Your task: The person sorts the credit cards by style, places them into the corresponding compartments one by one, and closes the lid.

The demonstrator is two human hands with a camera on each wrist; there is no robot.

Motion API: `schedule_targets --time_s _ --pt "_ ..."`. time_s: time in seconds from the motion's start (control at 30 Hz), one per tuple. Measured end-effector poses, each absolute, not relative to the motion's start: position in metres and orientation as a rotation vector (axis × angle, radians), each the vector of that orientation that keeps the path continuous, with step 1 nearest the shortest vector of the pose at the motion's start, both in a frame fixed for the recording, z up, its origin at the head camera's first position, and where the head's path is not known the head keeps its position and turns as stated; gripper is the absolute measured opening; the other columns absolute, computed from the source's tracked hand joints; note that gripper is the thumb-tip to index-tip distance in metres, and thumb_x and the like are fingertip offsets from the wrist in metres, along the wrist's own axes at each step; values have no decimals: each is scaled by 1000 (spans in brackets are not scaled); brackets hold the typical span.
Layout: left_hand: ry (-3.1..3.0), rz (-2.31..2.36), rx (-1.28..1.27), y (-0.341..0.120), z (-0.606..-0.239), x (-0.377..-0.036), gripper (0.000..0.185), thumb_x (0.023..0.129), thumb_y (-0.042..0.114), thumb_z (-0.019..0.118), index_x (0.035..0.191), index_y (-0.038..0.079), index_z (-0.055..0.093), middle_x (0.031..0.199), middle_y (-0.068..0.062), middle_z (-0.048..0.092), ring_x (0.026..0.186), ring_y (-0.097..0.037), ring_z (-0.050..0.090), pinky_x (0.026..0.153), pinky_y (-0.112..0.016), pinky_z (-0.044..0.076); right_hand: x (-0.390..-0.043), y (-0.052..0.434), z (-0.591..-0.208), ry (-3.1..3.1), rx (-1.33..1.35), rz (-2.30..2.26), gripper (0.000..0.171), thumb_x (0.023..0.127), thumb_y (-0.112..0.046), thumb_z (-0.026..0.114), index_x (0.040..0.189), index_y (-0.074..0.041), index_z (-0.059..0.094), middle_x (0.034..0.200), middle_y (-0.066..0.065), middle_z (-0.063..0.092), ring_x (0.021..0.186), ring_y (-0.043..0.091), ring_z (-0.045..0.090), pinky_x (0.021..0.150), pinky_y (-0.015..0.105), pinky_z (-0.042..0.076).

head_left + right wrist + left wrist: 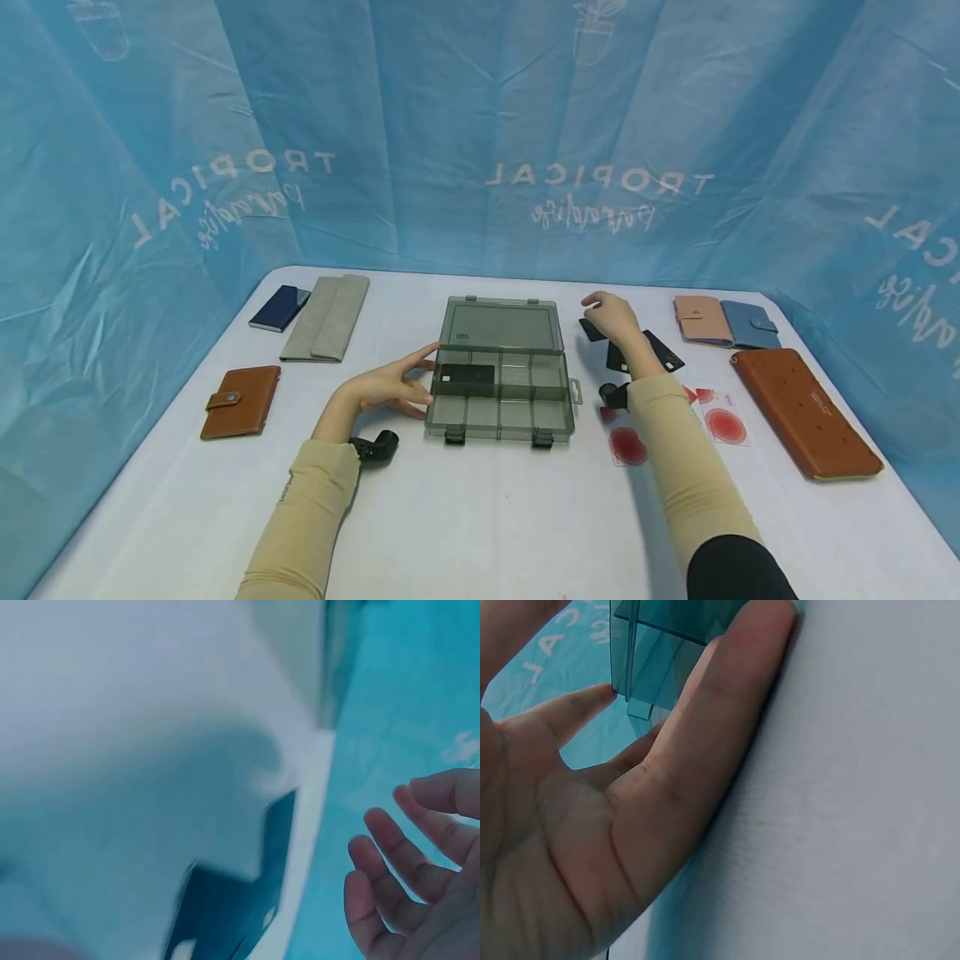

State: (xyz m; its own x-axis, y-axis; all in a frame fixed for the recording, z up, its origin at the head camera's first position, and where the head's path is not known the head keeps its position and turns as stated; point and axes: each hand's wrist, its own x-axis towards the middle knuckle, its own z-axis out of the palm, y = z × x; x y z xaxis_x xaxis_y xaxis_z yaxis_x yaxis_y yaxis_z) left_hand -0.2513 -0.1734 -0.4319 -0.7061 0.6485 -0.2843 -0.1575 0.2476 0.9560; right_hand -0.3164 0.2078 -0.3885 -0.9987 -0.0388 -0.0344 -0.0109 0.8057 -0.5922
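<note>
A translucent grey-green compartment box (499, 417) lies at the middle of the table with its lid (502, 325) folded back. In its back left section rests a black card (467, 379). My left hand (382, 385) touches the left side of the box, its fingers extended along the wall, as the left wrist view shows too. Over the table to the right of the lid, my right hand (611, 319) hovers with loosely bent fingers (390, 847) and nothing between them. Beneath it lie several black cards (663, 350), partly hidden by the wrist.
Red-and-white cards (724, 425) lie by the right forearm. Farther right are a pink-and-blue card holder (750, 325) and a long brown wallet (810, 417). On the left are a grey sleeve (324, 321), a dark blue notebook (279, 307) and a small brown wallet (242, 403).
</note>
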Motion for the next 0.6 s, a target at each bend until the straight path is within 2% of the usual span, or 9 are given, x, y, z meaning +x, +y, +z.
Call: schedule_targets --time_s 0.03,0.13,0.23,0.33,0.43,0.6 --pt "1853 1528 446 -173 -432 -251 97 83 3 67 150 28 2 150 -17 6 89 -22 60 82 -47 53 -317 211 -390 2923 3 -948 36 92 -15 45 125 -1 54 124 23 52 110 38 51 91 50 44" --pt "1849 1533 442 -173 -432 -251 96 83 2 66 150 28 2 150 -17 6 89 -23 60 82 -48 53 -320 219 -395 2915 109 -833 43 92 -17 48 131 1 47 129 27 46 116 43 45 96 53 39" --pt "1847 1533 441 -173 -433 -250 97 83 3 67 150 28 2 150 -17 6 89 -22 60 82 -47 53 -318 225 -399 2882 268 -653 60 91 -30 54 137 4 36 136 33 31 123 49 30 99 60 31" --pt "1847 1535 443 -173 -433 -250 98 82 4 68 150 27 1 150 -17 6 89 -22 60 82 -47 53 -315 227 -401 2835 402 -482 79 86 -47 57 137 9 34 138 36 20 127 52 18 101 64 23" --pt "1851 1535 443 -173 -433 -250 98 82 3 68 150 27 2 150 -17 6 89 -22 60 82 -47 53 -314 227 -403 2815 430 -393 87 83 -55 57 134 13 37 138 36 17 128 51 15 102 65 20" --pt "1856 1534 443 -173 -432 -250 96 83 1 66 150 28 2 150 -16 6 89 -22 60 82 -47 53 -316 229 -406 2812 392 -420 93 79 -54 63 136 13 32 140 36 15 129 52 13 102 68 17"
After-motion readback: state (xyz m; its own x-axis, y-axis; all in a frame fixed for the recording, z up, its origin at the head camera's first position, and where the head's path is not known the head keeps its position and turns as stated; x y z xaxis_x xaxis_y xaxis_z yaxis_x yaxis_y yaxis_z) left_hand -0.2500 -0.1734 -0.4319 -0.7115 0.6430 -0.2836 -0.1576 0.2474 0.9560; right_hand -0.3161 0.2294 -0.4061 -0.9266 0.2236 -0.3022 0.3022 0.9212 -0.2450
